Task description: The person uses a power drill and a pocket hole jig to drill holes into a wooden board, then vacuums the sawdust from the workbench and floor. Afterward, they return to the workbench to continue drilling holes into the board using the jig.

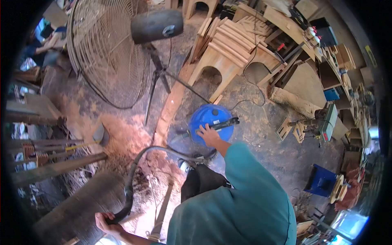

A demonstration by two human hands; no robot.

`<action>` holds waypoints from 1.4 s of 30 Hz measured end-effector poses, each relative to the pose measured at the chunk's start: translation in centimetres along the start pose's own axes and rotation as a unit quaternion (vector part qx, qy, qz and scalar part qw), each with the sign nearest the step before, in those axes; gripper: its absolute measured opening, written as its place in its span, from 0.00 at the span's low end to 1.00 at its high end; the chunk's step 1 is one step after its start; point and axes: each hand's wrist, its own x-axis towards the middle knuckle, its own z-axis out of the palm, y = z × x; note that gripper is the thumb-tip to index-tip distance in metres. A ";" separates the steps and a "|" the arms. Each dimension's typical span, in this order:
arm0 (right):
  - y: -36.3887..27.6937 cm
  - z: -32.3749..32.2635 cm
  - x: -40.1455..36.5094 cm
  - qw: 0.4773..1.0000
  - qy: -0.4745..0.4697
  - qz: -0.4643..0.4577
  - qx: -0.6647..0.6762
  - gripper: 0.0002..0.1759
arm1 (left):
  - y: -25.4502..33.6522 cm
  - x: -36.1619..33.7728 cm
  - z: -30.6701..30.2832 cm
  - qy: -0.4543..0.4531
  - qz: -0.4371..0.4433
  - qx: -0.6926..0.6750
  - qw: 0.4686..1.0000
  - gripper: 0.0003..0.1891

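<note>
My left hand, low at the left, is wrapped round the end of a black vacuum hose. The hose curves up and across the floor toward a blue drum-shaped vacuum cleaner in the middle of the view. On the vacuum's lid, beside its black handle, rests my right hand with its fingers spread. The hose's joint with the vacuum is hard to make out near my feet. Sawdust lies heaped on the floor left of the vacuum.
A large stand fan stands at the upper left. Stacked wooden pieces with arched cut-outs are beyond the vacuum. A dustpan, a log and long poles lie left. A blue box and crowded shelves line the right.
</note>
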 end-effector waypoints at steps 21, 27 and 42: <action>-0.1 -0.3 -0.8 1.000 -0.018 0.016 -0.008 0.44 | 0.8 2.3 3.7 -0.029 0.011 -0.018 0.999 0.19; 1.1 -1.0 -1.4 0.996 -0.083 -0.032 0.009 0.44 | -0.9 1.8 4.1 -0.048 0.005 0.011 0.999 0.18; 0.2 0.1 -0.4 0.992 -0.043 -0.051 -0.108 0.38 | -7.3 -3.4 7.8 -0.101 -0.102 0.064 0.988 0.21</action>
